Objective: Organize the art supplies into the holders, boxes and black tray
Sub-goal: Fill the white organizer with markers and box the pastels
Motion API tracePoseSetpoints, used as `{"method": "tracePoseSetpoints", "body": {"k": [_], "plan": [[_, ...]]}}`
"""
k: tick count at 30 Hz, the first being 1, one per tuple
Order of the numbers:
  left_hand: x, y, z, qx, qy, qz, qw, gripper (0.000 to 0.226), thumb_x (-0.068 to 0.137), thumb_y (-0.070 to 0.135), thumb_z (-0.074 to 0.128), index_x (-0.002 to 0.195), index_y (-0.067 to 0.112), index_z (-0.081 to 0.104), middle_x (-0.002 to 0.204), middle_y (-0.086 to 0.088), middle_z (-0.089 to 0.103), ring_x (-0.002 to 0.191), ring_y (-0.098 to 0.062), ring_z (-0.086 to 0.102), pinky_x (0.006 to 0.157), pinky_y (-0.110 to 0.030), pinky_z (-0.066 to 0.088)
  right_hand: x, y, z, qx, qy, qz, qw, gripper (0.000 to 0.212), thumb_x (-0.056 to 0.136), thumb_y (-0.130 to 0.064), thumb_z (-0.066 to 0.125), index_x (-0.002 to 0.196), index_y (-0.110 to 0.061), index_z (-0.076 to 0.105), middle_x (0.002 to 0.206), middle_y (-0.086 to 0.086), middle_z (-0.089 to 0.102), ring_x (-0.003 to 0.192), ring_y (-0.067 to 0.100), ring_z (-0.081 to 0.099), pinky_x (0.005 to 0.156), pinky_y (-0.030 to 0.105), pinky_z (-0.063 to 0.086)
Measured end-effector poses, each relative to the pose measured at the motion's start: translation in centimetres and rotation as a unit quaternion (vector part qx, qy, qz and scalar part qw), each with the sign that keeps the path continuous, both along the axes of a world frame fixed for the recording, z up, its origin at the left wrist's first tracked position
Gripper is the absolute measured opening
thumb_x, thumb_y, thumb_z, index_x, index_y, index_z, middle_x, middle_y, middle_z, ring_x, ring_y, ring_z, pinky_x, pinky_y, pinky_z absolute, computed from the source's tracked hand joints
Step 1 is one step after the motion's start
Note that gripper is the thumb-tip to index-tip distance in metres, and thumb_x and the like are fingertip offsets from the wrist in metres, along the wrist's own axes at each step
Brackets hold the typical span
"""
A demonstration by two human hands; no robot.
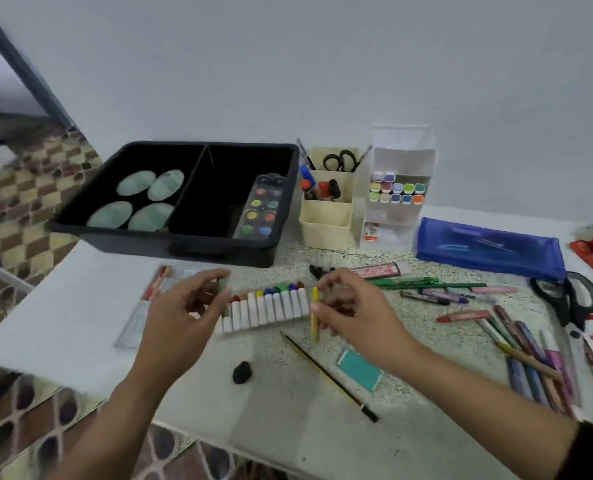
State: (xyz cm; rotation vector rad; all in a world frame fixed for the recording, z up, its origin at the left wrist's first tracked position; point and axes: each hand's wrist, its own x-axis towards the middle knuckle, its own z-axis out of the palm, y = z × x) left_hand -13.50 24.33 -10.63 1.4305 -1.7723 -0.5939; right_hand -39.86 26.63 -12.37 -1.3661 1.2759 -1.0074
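Note:
A white tray of oil pastels (267,310) lies on the speckled table (288,403) between my hands. My left hand (180,317) pinches a green pastel (223,285) at the tray's left end. My right hand (350,313) holds a yellow pastel (315,315) upright beside the tray's right end. The black tray (184,237) behind holds oval palettes (139,202) and a watercolour set (260,209). Cream holders (326,216) carry scissors and markers. A white organiser (397,195) holds pastel-capped markers.
A pencil (329,375), black eraser (242,372) and teal eraser (359,368) lie near the front. Loose pens and coloured pencils (530,348) spread to the right, with black scissors (572,299), a blue pouch (489,247) and a clear ruler (139,306) at left.

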Motion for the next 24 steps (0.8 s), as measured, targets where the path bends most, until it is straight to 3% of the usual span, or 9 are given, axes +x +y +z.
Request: {"method": "tracePoseSetpoints", "body": {"k": [4,7,12,20,24], "plan": [[6.8,-2.3,-0.3,0.025,-0.008,0.032,0.999,0.028,0.087,0.023,0.077,0.112,0.032,0.070,0.079,0.010,0.074,0.076,-0.004,0.069,0.073,-0.007,0.050,7.2,-2.4,-0.2,-0.006,-0.005,0.014,1.000,0.020,0.094,-0.011,0.068,0.103,-0.022,0.053,0.076,0.010,0.072,0.070,0.026,0.068,0.063,0.032,0.056],[10.8,-4.7,-0.6,0.047,0.023,0.033,0.998,0.023,0.082,0.024,0.082,0.097,0.030,0.066,0.073,0.011,0.074,0.070,-0.003,0.070,0.070,-0.014,0.053,12.6,-4.0,-0.1,-0.016,-0.005,0.016,1.000,0.018,0.095,-0.009,0.066,0.104,-0.017,0.052,0.070,0.013,0.069,0.061,0.019,0.064,0.059,0.030,0.055],[14.7,-8.9,-2.5,0.009,0.004,-0.015,1.000,0.021,0.076,0.020,0.087,0.091,0.021,0.072,0.073,0.014,0.072,0.071,-0.003,0.069,0.066,-0.012,0.052,19.8,-6.3,-0.5,-0.042,0.012,-0.007,0.999,0.018,0.094,-0.011,0.069,0.101,-0.017,0.054,0.066,0.011,0.067,0.059,0.021,0.064,0.061,0.033,0.057],[15.6,-12.0,-5.1,-0.017,-0.053,-0.106,0.993,0.018,0.075,0.025,0.089,0.083,0.020,0.073,0.075,0.011,0.066,0.069,-0.005,0.062,0.062,-0.006,0.042,23.6,-9.3,-1.5,0.017,0.038,-0.077,0.996,0.024,0.088,-0.009,0.076,0.099,-0.010,0.054,0.068,0.016,0.070,0.059,0.027,0.070,0.059,0.035,0.061],[16.1,-12.1,-5.7,-0.025,-0.045,-0.128,0.990,0.019,0.076,0.022,0.087,0.092,0.017,0.078,0.084,0.009,0.066,0.074,-0.002,0.061,0.065,-0.003,0.041,24.1,-10.3,-1.5,0.027,0.067,-0.083,0.994,0.027,0.084,-0.008,0.079,0.099,-0.011,0.057,0.071,0.017,0.071,0.060,0.025,0.071,0.060,0.033,0.061]]}}
